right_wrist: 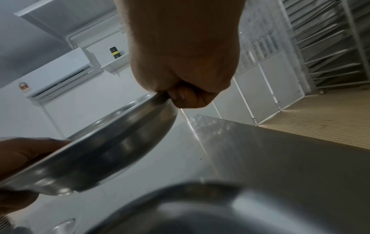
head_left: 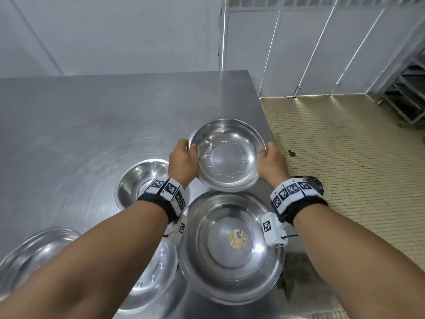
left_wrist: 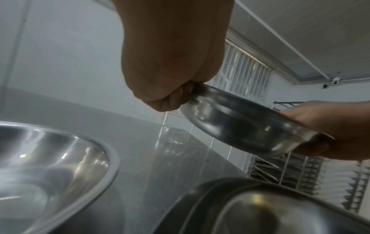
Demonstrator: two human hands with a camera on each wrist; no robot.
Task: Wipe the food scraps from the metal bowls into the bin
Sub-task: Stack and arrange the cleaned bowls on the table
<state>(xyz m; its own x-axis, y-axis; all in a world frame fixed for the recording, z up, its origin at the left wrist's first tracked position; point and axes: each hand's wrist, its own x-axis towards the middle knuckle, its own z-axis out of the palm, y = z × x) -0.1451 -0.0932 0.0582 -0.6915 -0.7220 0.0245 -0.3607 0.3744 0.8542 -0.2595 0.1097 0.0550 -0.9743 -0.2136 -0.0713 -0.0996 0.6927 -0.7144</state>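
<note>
stainless steel all round: we see a metal bowl (head_left: 227, 155) held clear above the steel table (head_left: 80, 125), near the table's right edge. the left hand (head_left: 182, 161) grips its left rim and the right hand (head_left: 272, 163) grips its right rim, fingers curled under the lip and thumbs on top. in the left wrist view the curled fingers (left_wrist: 172, 101) pinch the rim, and the bowl (left_wrist: 240, 125) hangs above the tabletop with the other hand on its far side; the right wrist view shows the same hold mirrored, fingers (right_wrist: 186, 98) wrapped under the bowl's (right_wrist: 104, 153) edge. the inside of the held bowl looks shiny (we cannot make out any scraps in it).

below it, toward the table's near right corner, sits a larger bowl (head_left: 231, 247) with a round yellowish sticker (head_left: 238, 237) in its bottom. another bowl (head_left: 140, 180) rests just left of it, partly hidden by the left wrist, one more (head_left: 34, 254) lies at the near left edge, and a further bowl (head_left: 151, 277) shows between the forearm and the larger bowl. a dark round object (head_left: 310, 183) shows past the table's right edge, behind the right wrist, over the tiled floor (head_left: 345, 157).
</note>
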